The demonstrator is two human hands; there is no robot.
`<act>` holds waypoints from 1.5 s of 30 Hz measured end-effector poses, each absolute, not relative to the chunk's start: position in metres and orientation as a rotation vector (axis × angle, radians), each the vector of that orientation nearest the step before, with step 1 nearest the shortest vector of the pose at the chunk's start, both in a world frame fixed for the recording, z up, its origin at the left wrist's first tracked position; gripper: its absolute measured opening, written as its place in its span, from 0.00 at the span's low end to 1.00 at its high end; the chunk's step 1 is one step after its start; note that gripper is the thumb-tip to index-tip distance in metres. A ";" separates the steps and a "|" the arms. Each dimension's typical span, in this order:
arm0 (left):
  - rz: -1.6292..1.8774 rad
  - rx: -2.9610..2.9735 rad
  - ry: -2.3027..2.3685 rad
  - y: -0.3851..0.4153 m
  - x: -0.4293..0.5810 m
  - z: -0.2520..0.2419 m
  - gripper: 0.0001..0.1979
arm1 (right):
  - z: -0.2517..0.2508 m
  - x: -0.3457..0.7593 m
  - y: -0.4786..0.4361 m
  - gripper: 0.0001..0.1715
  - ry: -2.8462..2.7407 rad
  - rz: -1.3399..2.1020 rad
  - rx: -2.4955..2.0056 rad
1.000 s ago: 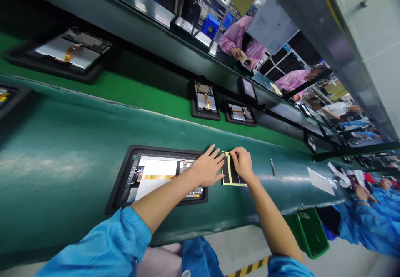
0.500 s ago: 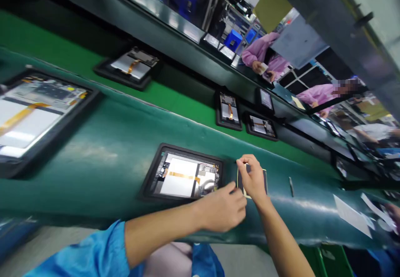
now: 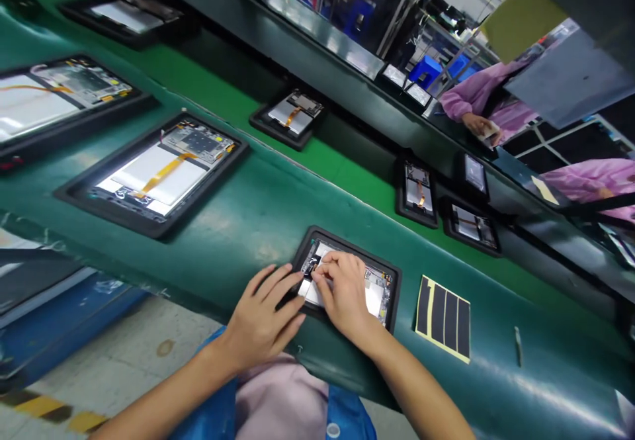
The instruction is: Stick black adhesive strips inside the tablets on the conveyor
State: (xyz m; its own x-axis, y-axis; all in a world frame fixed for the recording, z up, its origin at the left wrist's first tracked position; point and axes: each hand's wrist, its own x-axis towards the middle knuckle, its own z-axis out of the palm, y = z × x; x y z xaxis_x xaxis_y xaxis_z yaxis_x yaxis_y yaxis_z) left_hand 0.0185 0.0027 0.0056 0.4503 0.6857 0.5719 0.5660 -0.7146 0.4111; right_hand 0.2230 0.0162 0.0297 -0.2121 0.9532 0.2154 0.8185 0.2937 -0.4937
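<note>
An open tablet in a black tray [image 3: 393, 280] lies on the dark green bench in front of me. My left hand [image 3: 265, 317] rests flat with spread fingers on the tray's left edge. My right hand [image 3: 342, 289] lies over the tablet. Its fingertips are pinched together at the tablet's upper left corner; what they hold, if anything, is too small to see. To the right of the tray lies a yellow backing sheet with black strips [image 3: 444, 317], apart from both hands.
More trays with open tablets lie on the bench to the left [image 3: 153, 175] and on the green conveyor belt behind [image 3: 290, 112] [image 3: 417, 192]. A thin dark tool [image 3: 517, 346] lies right of the strip sheet. People in pink coats [image 3: 483, 96] work across the line.
My right hand left the strip sheet and moved left onto the tablet. My left hand shifted to the tray's left edge and spread flat. The view swung left, showing more trays.
</note>
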 end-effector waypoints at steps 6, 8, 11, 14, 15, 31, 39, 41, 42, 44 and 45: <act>0.921 2.540 1.173 0.013 0.016 0.000 0.17 | 0.025 0.222 0.025 0.07 -2.033 0.396 -1.623; 0.874 2.570 1.159 0.015 0.018 -0.002 0.19 | 0.024 0.223 0.026 0.06 -2.033 0.389 -1.627; 0.815 2.622 1.139 0.018 0.020 -0.003 0.23 | 0.023 0.224 0.026 0.05 -2.041 0.388 -1.635; 0.761 2.654 1.129 0.021 0.020 -0.003 0.25 | 0.022 0.224 0.026 0.06 -2.045 0.388 -1.641; 0.742 2.659 1.130 0.021 0.020 -0.003 0.26 | 0.021 0.224 0.026 0.06 -2.046 0.386 -1.642; 0.658 2.628 1.215 0.036 0.027 0.001 0.30 | 0.031 0.277 -0.039 0.30 -2.343 0.165 -1.360; 0.901 2.589 1.331 0.034 -0.001 -0.006 0.32 | 0.012 0.301 -0.032 0.09 -2.549 -0.014 -1.433; 0.936 2.593 1.322 0.033 -0.004 -0.010 0.33 | 0.011 0.304 -0.001 0.11 -2.531 -0.055 -1.481; 0.949 2.608 1.312 0.034 -0.005 -0.011 0.33 | 0.011 0.306 0.018 0.12 -2.527 -0.072 -1.518; 0.967 2.642 1.287 0.035 -0.005 -0.015 0.33 | 0.013 0.312 0.060 0.11 -2.493 -0.090 -1.653; 0.975 2.649 1.282 0.036 -0.005 -0.016 0.33 | 0.015 0.315 0.082 0.10 -2.425 -0.097 -1.759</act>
